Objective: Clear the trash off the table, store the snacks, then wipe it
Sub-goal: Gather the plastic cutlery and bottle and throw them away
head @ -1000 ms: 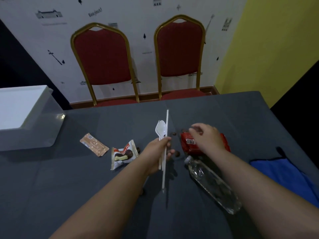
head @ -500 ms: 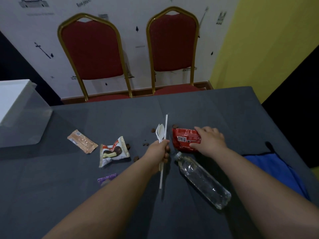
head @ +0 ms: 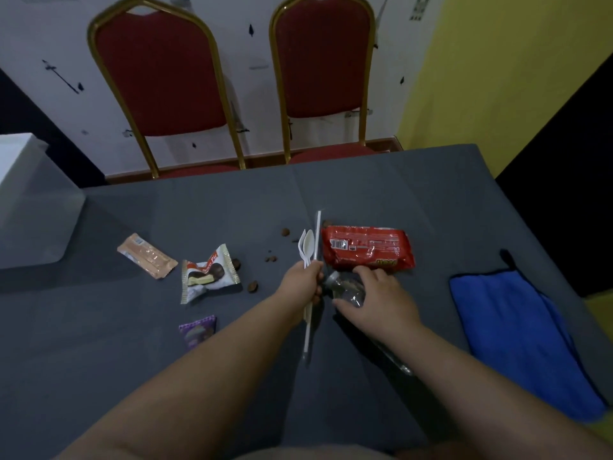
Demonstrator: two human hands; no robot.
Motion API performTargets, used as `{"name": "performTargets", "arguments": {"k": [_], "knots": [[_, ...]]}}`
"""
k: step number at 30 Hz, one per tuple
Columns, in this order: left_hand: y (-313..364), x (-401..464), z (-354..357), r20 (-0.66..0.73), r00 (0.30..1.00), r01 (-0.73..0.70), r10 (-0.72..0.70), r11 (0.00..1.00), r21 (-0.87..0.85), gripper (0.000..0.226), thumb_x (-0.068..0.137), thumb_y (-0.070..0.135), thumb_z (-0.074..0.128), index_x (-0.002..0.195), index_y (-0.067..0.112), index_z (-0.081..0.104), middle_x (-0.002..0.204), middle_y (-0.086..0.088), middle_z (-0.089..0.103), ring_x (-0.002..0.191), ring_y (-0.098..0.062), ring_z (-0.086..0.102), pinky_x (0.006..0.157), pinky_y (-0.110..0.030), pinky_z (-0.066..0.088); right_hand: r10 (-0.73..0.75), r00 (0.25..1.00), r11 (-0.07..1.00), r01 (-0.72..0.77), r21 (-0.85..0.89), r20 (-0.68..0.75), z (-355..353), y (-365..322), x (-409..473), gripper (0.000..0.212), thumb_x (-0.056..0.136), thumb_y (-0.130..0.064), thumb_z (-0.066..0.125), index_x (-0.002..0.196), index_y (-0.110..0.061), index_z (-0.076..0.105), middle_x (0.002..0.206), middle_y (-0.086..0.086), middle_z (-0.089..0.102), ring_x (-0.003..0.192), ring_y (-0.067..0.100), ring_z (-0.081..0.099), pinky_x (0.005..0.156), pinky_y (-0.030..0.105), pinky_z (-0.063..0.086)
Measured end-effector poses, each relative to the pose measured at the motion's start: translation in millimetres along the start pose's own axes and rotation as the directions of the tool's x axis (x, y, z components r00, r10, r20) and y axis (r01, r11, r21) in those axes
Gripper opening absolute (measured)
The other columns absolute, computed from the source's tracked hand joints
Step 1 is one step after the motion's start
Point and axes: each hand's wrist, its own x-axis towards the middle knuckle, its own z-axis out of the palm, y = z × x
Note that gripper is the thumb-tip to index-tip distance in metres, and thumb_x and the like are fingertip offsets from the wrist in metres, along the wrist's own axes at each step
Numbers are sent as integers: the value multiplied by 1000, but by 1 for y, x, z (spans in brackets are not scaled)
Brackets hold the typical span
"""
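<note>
The grey table (head: pixel 381 194) carries everything, and a translucent storage bin (head: pixel 36 207) sits at its left edge. Against the right edge lies a blue cloth (head: pixel 517 330), untouched, so wiping is a long way off. Near the table's middle, toward the far edge, rests a red snack pack (head: pixel 366 249), flat and free of both hands. Just in front of it a clear plastic bottle (head: pixel 345 288) lies on its side; the right hand (head: pixel 381 300) is draped over it, fingers curled around its neck end, though whether they have closed tight cannot be told. The left hand (head: pixel 303 283) is clenched around a white straw (head: pixel 313 267) and a plastic spoon and fork (head: pixel 306 245), held together above the cloth-covered top.

Toward the left edge lie a chocolate pie packet (head: pixel 207 275), an orange wafer packet (head: pixel 147 260) and, closer to the near edge, a small purple wrapper (head: pixel 199 332). Brown crumbs (head: pixel 270 258) are scattered between the pie packet and the cutlery.

This looks like the trash-gathering step. The next move likely calls for a firm wrap on the round, smooth bottle and a clean lift, without knocking the red pack.
</note>
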Motion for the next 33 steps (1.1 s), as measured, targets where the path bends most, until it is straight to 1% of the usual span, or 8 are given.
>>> {"name": "performTargets", "arguments": {"k": [4, 12, 18, 23, 26, 29, 31, 33], "knots": [[-9, -2, 3, -8, 1000, 11, -10, 999, 42, 16, 95, 19, 42, 81, 14, 49, 64, 0, 46, 50, -9, 39, 43, -20, 33, 40, 996, 999, -36, -41, 86, 5, -2, 1, 69, 69, -70, 60, 121, -27, 43, 117, -1, 52, 106, 21, 53, 75, 32, 44], [-22, -7, 2, -14, 1000, -3, 5, 994, 107, 18, 95, 20, 41, 81, 11, 48, 62, -3, 45, 50, -12, 40, 45, -23, 35, 35, 995, 999, -33, -23, 94, 3, -4, 4, 54, 74, -59, 61, 109, -20, 49, 109, 0, 57, 97, 21, 56, 71, 31, 43], [-25, -12, -3, 16, 1000, 6, -8, 996, 88, 22, 97, 23, 43, 76, 15, 46, 61, 0, 42, 48, -11, 36, 44, -23, 31, 194, 971, 957, -219, 192, 141, -1, -1, 6, 52, 74, -58, 62, 109, -21, 51, 101, -3, 60, 93, 20, 60, 73, 32, 47], [-27, -17, -12, 54, 998, 37, -40, 998, 52, 17, 96, 25, 44, 82, 17, 48, 65, 1, 44, 50, -10, 37, 43, -21, 32, 195, 956, 720, -291, 630, 219, -3, -13, 9, 31, 79, -51, 65, 91, -22, 60, 87, -2, 67, 81, 18, 65, 74, 34, 53], [-27, -25, -16, 116, 993, 25, -31, 998, 54, 19, 97, 28, 43, 86, 14, 51, 64, 0, 46, 50, -11, 40, 46, -22, 37, 136, 953, 503, -302, 810, 271, -8, -32, 9, 22, 88, -41, 61, 91, -20, 63, 81, 2, 67, 68, 16, 64, 59, 28, 52], [-29, -30, -22, 110, 993, -38, 38, 999, 4, 34, 99, 35, 40, 96, 7, 60, 79, -13, 68, 70, -25, 66, 68, -35, 55, 159, 954, 345, -296, 891, 255, -4, -51, 13, 41, 84, -42, 66, 109, -11, 62, 91, 7, 71, 75, 20, 70, 59, 30, 56], [-26, -33, -32, 42, 995, -90, 89, 996, 14, 40, 98, 41, 38, 101, 10, 64, 95, -14, 72, 90, -28, 69, 86, -42, 54, 179, 949, 261, -299, 918, 258, -1, -63, 14, 45, 84, -43, 65, 108, -5, 63, 94, 14, 72, 78, 26, 71, 61, 32, 58], [-23, -35, -42, 2, 992, -130, 130, 991, 15, 40, 98, 43, 38, 99, 14, 66, 94, -11, 73, 91, -25, 69, 87, -41, 53, 175, 934, 168, -340, 925, 311, 2, -78, 15, 46, 88, -46, 59, 104, -3, 65, 93, 18, 73, 82, 32, 71, 71, 39, 60]]}}
